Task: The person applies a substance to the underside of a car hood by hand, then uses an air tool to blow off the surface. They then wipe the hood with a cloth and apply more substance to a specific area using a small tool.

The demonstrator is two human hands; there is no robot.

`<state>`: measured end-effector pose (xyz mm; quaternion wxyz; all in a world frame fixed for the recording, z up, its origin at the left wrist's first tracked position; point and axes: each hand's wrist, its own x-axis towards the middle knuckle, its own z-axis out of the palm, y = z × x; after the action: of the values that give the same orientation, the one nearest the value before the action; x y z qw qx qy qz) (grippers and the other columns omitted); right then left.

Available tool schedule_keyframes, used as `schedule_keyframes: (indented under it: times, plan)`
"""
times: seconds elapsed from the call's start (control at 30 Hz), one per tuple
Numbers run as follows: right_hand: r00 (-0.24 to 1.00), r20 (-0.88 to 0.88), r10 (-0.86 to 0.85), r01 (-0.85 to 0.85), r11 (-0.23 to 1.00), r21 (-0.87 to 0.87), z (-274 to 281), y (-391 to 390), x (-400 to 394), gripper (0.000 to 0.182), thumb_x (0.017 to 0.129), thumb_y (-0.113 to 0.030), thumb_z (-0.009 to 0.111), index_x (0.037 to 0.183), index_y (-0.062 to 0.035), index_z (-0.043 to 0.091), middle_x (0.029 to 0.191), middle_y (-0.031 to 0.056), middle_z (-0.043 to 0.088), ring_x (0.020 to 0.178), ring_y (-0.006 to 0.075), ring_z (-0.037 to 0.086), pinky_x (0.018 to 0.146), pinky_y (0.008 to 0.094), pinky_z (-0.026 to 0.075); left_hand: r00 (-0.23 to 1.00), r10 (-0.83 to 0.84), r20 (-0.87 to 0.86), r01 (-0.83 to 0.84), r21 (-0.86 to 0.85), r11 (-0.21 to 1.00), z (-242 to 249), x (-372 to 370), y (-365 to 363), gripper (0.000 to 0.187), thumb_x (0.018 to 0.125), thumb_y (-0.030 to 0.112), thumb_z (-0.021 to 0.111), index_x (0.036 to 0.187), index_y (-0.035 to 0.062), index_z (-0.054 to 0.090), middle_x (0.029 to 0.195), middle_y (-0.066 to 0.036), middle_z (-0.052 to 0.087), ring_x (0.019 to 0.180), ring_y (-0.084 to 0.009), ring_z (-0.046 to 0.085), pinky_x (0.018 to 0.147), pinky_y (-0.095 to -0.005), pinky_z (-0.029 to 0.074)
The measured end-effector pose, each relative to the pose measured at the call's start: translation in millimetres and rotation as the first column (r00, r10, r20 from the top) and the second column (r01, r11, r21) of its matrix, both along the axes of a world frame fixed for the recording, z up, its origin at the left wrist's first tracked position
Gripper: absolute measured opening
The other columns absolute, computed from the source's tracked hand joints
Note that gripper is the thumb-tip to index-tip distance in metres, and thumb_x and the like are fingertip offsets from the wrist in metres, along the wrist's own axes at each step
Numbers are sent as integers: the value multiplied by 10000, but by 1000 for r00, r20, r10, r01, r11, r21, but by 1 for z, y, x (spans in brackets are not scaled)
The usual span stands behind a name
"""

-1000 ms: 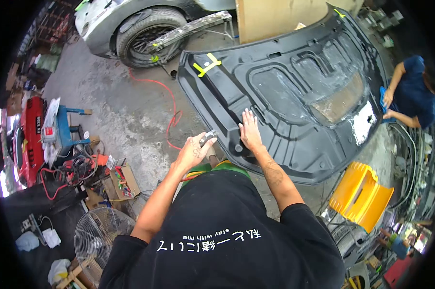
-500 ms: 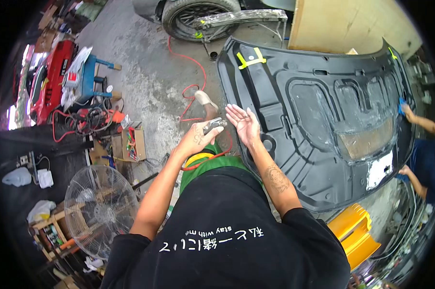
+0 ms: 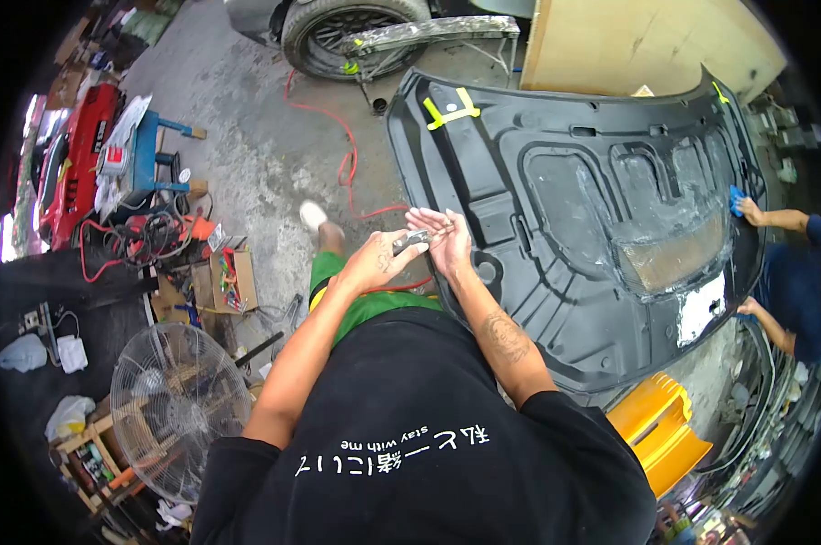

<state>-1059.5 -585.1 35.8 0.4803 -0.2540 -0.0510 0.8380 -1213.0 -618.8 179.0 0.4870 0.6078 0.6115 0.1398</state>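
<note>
My left hand [image 3: 372,262] is wrapped round a small dark air blow gun [image 3: 412,241], its front end toward my other palm. A red hose [image 3: 417,283] shows just below the hands. My right hand [image 3: 448,243] is turned palm up, fingers extended and slightly cupped, right at the front of the blow gun. Close to the right of my hands is a black car hood [image 3: 556,309] with its ribbed underside up. It has yellow-green tape [image 3: 453,109] at one corner and a whitish patch [image 3: 701,311] near the lower edge.
Across the hood, another person [image 3: 792,282] holds a blue cloth [image 3: 736,200] against its edge. A caged fan [image 3: 181,413] stands at lower left, near a blue stool [image 3: 147,154] and a red bumper [image 3: 76,168]. A yellow panel [image 3: 660,431] lies lower right; a wheel [image 3: 342,41] is ahead.
My hands have come together, bringing the blow gun up to my right palm. The view has shifted, and my foot has moved to the left in it.
</note>
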Motion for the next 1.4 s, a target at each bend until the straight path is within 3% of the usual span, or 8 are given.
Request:
schedule_keyframes:
  times: [0.13, 0.3, 0.43, 0.5, 0.6, 0.63, 0.73, 1.4]
  plan:
    - [993, 106, -42, 40, 999, 21, -9, -5, 3, 529, 998, -348, 420, 951, 98, 701, 1001, 306, 725, 1016, 435, 708, 1012, 513, 520, 999, -47, 15, 47, 16, 999, -15, -4, 3, 387, 985, 359, 637, 1209, 50, 699, 990, -196, 741, 855, -317, 699, 819, -403, 524]
    - [863, 458, -215, 285, 955, -88, -30, -13, 24, 542, 1038, -368, 386, 830, 49, 663, 718, 188, 675, 694, 318, 715, 622, 443, 628, 985, -77, 155, 55, 143, 988, -17, -35, 0, 391, 969, 352, 667, 1230, 62, 695, 978, -174, 743, 838, -269, 689, 823, -370, 520]
    - [645, 580, -497, 535, 836, 121, -30, -23, 83, 536, 1064, -310, 356, 899, 92, 670, 877, 239, 728, 803, 322, 738, 849, 422, 605, 998, -62, 20, 61, 46, 997, 28, -78, -1, 369, 962, 349, 673, 1119, 16, 698, 743, -94, 640, 663, -172, 503, 654, -368, 459]
    - [308, 860, -406, 302, 899, 317, -28, -19, 98, 516, 1082, -299, 343, 1108, 93, 677, 1124, 229, 712, 1085, 369, 674, 1033, 438, 498, 998, -61, 10, 60, 76, 995, 41, -99, -5, 365, 962, 349, 674, 1092, 9, 692, 737, -124, 635, 644, -203, 514, 652, -370, 459]
    - [-287, 844, -452, -286, 882, 375, -46, -7, 94, 490, 1091, -286, 378, 1415, 47, 533, 1519, 194, 490, 1472, 390, 358, 1228, 493, 246, 997, -62, -35, 67, 165, 984, 43, -118, -11, 354, 969, 345, 667, 1044, -1, 680, 729, -200, 619, 622, -308, 552, 642, -389, 457]
    - [-398, 831, -388, -398, 889, 225, -59, -3, 90, 536, 1087, -298, 403, 1512, 29, 405, 1633, 194, 305, 1531, 384, 219, 1248, 525, 162, 992, -94, -84, 102, 105, 989, 47, -119, -11, 351, 974, 346, 661, 1026, -1, 676, 728, -207, 620, 629, -331, 561, 640, -404, 456]
    - [-580, 706, -407, -466, 876, 122, -70, -3, 79, 547, 1083, -293, 395, 1541, 6, 366, 1660, 167, 256, 1544, 371, 189, 1245, 565, 130, 984, -101, -146, 113, 80, 990, 44, -112, -18, 354, 984, 359, 650, 976, 5, 655, 692, -203, 604, 629, -367, 566, 627, -442, 450]
    - [-449, 666, -595, -780, 625, 32, -48, 13, 44, 674, 1050, -387, 455, 1566, 18, 300, 1675, 171, 212, 1558, 330, 173, 1244, 569, 138, 973, -68, -220, 113, 200, 973, 31, -45, -27, 249, 979, 258, 656, 960, 27, 563, 749, -251, 652, 763, -486, 633, 631, -522, 472]
